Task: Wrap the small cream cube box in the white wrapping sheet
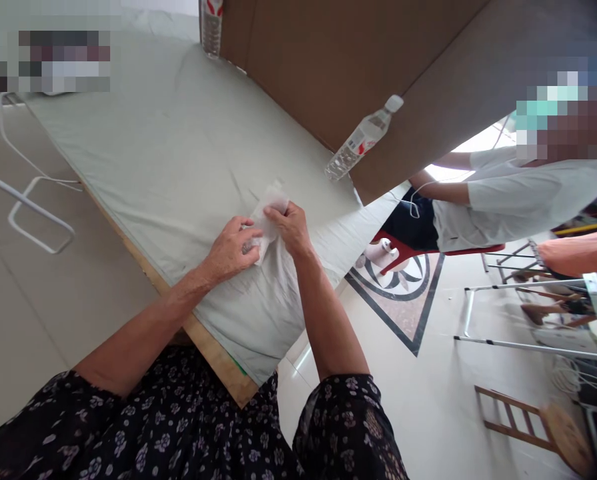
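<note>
A thin, whitish, partly see-through sheet (270,207), like tissue or soft plastic, lies crumpled on the pale green cloth of the table (143,127). My right hand (291,227) pinches its upper right part between thumb and fingers. On its lower left side, my left hand (236,248) has bent fingers closed on the crumpled end, with a greyish, shiny bit showing between thumb and forefinger. Whether the sheet is a tissue or a wrapper, I cannot tell. The cloth is wrinkled under both hands.
A clear water bottle (363,140) with a white cap stands right of my hands, against a brown cardboard panel (303,67). A second bottle (211,30) is farther back. Someone in a white shirt (518,200) sits at the right. A wooden stool (563,433) is on the floor.
</note>
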Action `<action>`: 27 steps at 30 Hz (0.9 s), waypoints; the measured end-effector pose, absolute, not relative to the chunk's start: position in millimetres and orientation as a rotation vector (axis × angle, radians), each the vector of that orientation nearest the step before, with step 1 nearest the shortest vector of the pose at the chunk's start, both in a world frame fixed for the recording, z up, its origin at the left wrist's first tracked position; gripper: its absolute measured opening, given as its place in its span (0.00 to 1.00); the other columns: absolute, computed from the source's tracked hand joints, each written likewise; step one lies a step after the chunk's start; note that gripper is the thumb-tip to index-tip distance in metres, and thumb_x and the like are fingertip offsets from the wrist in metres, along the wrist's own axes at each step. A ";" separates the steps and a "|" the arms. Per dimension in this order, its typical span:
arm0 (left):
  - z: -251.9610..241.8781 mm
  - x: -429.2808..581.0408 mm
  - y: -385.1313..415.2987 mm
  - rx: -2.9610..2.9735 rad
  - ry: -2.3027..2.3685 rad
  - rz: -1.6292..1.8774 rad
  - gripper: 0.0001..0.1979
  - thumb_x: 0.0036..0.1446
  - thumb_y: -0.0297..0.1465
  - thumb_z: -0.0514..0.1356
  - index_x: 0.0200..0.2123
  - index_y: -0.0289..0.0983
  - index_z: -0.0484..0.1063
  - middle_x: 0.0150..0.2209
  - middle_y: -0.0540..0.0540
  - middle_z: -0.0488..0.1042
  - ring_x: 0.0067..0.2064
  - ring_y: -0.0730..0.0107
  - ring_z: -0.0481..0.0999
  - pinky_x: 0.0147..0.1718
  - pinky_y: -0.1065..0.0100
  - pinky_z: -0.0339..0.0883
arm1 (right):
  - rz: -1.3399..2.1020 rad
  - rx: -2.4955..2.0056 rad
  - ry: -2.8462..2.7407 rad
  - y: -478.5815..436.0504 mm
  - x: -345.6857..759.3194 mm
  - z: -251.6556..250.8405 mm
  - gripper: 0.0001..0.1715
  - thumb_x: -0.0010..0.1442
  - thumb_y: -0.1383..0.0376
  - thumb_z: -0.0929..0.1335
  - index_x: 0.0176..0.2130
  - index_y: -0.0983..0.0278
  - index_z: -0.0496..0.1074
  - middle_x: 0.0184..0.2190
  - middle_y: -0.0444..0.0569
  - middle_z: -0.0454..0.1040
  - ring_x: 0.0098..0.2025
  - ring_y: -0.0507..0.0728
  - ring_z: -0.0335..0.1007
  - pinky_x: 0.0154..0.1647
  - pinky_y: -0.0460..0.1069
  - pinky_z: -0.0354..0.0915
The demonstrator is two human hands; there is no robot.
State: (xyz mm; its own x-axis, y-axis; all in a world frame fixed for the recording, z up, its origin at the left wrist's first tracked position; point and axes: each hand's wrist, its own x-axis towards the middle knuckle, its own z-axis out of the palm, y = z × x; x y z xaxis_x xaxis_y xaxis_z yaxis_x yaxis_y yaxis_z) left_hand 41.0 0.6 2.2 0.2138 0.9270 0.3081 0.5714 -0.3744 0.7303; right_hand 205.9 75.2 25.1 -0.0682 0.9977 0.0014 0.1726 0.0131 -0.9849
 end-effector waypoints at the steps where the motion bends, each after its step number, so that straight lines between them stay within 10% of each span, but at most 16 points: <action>1: 2.0 41.2 0.6 2.005 1.390 1.038 0.19 0.56 0.29 0.61 0.51 0.38 0.76 0.55 0.39 0.70 0.52 0.59 0.76 0.52 0.57 0.75 | 1.152 -1.271 -1.419 69.6 204.8 28.9 0.13 0.53 0.56 0.72 0.30 0.61 0.69 0.27 0.40 0.67 0.30 0.51 0.61 0.33 0.47 0.62; 6: -0.5 42.7 -0.9 1.838 1.506 1.169 0.28 0.53 0.30 0.64 0.58 0.37 0.67 0.52 0.41 0.69 0.44 0.65 0.74 0.47 0.59 0.75 | 0.957 -1.285 -1.671 35.2 203.5 40.5 0.12 0.60 0.55 0.71 0.33 0.60 0.74 0.32 0.43 0.75 0.37 0.54 0.70 0.43 0.49 0.68; 10: -3.5 38.2 0.4 1.874 1.440 1.165 0.36 0.53 0.30 0.66 0.65 0.37 0.63 0.59 0.36 0.66 0.58 0.55 0.70 0.56 0.53 0.72 | 0.793 -1.199 -1.884 8.0 206.6 35.6 0.10 0.65 0.58 0.68 0.37 0.59 0.78 0.41 0.47 0.83 0.47 0.58 0.79 0.55 0.53 0.70; 19: 2.6 16.1 3.5 1.920 1.223 0.997 0.20 0.53 0.35 0.62 0.50 0.37 0.74 0.61 0.34 0.68 0.68 0.47 0.65 0.56 0.53 0.73 | 0.460 -0.923 -2.139 -17.1 220.5 1.6 0.23 0.64 0.59 0.73 0.57 0.60 0.74 0.60 0.56 0.78 0.69 0.63 0.68 0.71 0.61 0.62; 27: 21.6 -12.0 1.7 2.012 1.073 0.749 0.35 0.53 0.35 0.60 0.65 0.37 0.66 0.68 0.37 0.66 0.69 0.47 0.65 0.68 0.51 0.61 | 0.697 -1.005 -1.910 -1.5 215.5 -4.5 0.15 0.65 0.59 0.70 0.52 0.57 0.77 0.57 0.53 0.80 0.62 0.62 0.74 0.67 0.60 0.65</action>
